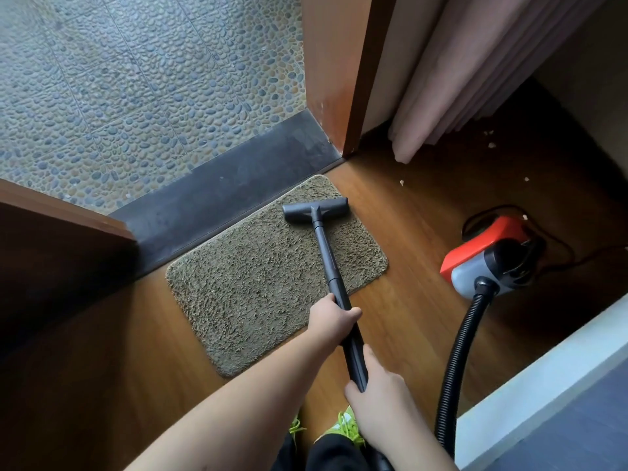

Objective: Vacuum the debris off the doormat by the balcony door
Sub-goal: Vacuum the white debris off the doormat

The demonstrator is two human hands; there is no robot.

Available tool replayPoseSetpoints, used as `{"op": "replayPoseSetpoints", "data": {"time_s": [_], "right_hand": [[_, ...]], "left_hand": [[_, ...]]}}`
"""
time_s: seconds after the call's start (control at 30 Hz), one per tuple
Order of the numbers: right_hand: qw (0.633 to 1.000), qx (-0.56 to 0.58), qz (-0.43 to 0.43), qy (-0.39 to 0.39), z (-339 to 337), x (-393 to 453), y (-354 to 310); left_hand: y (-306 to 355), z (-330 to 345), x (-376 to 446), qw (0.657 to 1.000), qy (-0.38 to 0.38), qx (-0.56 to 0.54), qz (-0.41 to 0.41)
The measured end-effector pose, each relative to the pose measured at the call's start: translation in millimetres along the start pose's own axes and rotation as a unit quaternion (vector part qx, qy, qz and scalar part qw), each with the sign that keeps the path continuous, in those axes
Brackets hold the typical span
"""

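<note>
Both hands are gripping the wand (pixel 334 283) — left hand (pixel 331 321) ahead, right hand (pixel 377 389) nearer the body. Its nozzle (pixel 316 209) is sitting at the mat's (pixel 258 287) far right corner — unswept pile lying to the left.

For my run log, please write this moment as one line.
left hand: grips dark grey vacuum wand | right hand: grips wand lower | flat nozzle head: on shaggy brown doormat, far corner

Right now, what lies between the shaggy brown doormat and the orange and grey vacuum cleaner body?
In the head view, only bare wooden floor separates the shaggy brown doormat from the orange and grey vacuum cleaner body.
</note>
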State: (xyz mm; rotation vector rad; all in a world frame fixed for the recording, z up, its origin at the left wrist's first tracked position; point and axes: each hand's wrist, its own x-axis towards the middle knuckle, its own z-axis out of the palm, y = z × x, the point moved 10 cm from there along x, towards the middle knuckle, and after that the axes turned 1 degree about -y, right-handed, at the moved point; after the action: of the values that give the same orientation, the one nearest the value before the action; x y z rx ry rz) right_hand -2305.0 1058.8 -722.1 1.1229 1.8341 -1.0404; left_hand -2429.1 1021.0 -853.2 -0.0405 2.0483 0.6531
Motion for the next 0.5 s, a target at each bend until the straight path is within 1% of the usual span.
{"op": "replayPoseSetpoints", "data": {"time_s": [0.17, 0.5], "right_hand": [[1.000, 0.006, 0.001, -0.003, 2.8, -9.7, 7.3], [0.999, -0.023, 0.017, -0.041, 16.6, -27.9, 26.8]], "left_hand": [[-6.6, 5.2, -13.1, 1.000, -0.009, -0.018, -0.007], [-22.4, 17.1, -47.2, 0.999, -0.023, -0.006, -0.026]]}}
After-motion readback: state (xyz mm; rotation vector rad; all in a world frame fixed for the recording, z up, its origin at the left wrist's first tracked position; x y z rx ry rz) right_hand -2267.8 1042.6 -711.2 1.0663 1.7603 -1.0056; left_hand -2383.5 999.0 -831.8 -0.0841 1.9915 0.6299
